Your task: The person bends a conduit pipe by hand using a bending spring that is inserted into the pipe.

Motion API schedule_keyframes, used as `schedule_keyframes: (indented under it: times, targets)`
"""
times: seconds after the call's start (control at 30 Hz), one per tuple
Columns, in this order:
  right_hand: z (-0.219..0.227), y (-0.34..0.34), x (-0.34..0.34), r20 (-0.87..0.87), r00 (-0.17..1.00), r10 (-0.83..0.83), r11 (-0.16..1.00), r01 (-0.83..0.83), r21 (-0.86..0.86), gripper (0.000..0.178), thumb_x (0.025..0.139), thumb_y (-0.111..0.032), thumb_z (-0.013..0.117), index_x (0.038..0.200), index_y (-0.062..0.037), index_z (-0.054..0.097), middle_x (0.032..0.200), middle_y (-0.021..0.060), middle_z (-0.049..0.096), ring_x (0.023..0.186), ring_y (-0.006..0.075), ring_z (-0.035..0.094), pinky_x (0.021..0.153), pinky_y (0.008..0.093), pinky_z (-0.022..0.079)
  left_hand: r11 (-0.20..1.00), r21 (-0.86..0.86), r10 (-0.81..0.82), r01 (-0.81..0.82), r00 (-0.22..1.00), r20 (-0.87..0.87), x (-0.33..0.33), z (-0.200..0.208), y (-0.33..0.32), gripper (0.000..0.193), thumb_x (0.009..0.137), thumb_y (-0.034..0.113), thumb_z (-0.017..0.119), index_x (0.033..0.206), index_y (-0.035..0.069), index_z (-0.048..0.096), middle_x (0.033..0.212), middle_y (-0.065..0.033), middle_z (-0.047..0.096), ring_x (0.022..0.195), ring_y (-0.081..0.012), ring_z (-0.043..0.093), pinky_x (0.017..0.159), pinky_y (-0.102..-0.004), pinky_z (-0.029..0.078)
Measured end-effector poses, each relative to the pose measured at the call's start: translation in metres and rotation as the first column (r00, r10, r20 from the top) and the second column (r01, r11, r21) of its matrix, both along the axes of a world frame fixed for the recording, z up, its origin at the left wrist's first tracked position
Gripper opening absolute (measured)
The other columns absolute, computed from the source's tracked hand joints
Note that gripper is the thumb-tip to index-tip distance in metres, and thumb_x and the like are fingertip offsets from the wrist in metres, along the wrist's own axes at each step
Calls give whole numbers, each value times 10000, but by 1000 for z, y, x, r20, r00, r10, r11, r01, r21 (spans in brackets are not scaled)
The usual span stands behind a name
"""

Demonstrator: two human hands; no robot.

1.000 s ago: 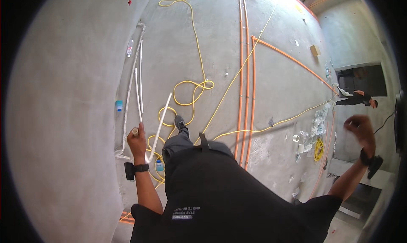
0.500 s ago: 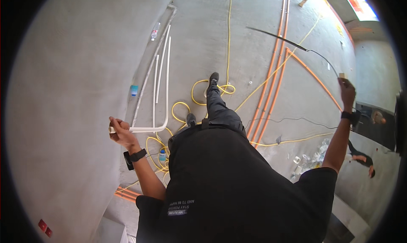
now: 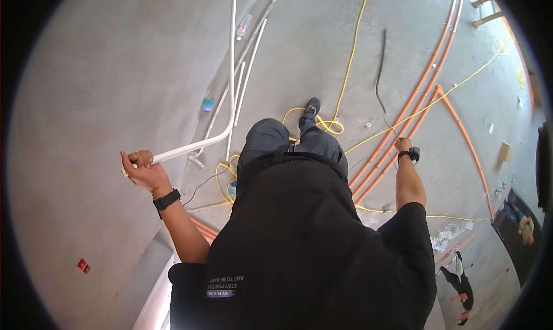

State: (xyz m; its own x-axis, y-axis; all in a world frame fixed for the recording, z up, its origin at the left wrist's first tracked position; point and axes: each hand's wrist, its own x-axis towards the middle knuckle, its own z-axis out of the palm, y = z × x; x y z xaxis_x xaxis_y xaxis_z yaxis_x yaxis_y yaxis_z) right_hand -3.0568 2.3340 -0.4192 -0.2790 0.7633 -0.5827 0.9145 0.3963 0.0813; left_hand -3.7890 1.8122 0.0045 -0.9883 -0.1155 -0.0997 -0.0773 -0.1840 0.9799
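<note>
My left hand is closed around the lower end of a long white plastic pipe. The pipe has a rounded bend near its middle, and its far arm points forward beside the left wall. On the right, my right hand is closed on a thin cord. From that cord runs a dark, slender, slightly curved bending spring, stretching forward over the grey floor. The fingers partly hide where the cord is gripped.
Loose white pipes and a clear bottle lie along the left wall. A yellow hose loops around my feet. Orange pipes cross the floor on the right. Another person is at lower right.
My right hand has come down and inward from the far right, and the bending spring now points forward. The white pipe has risen with my left hand. One knee has come up.
</note>
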Motion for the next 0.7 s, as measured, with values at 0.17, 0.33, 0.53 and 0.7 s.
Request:
schedule_keyframes:
  times: [0.17,0.33,0.53,0.7]
  targets:
    - [-46,-103,-125,262,905,334,931,-274,-241,258,872,-320,571,904,-135,748,968,64,732,936,267,702,733,390,562,972,-211,83,-99,993,-84,-19,46,54,393,989,290,489,667,107,356,541,23,219,496,-97,271,512,-247,257]
    - [39,-93,-65,232,944,-233,967,250,-46,185,840,-200,609,932,-115,746,998,139,723,954,274,701,803,381,558,901,-434,-99,27,984,-145,-34,-19,107,388,1000,261,489,671,84,385,535,22,275,504,-85,325,478,-251,227]
    - [122,-91,-166,-153,931,-330,943,333,-11,524,773,-117,729,1278,-76,595,1295,189,573,1178,384,564,1023,428,460,833,-486,-259,265,962,82,-58,-56,154,518,986,240,531,545,111,295,484,35,291,458,-66,260,465,-277,179]
    - [179,-108,-411,-495,867,58,996,-87,-36,663,728,-175,815,1326,-105,539,1367,163,516,1264,363,481,1076,432,407,759,-293,-537,582,813,225,-104,-86,151,506,995,193,519,560,103,277,497,41,291,473,-59,230,473,-277,171]
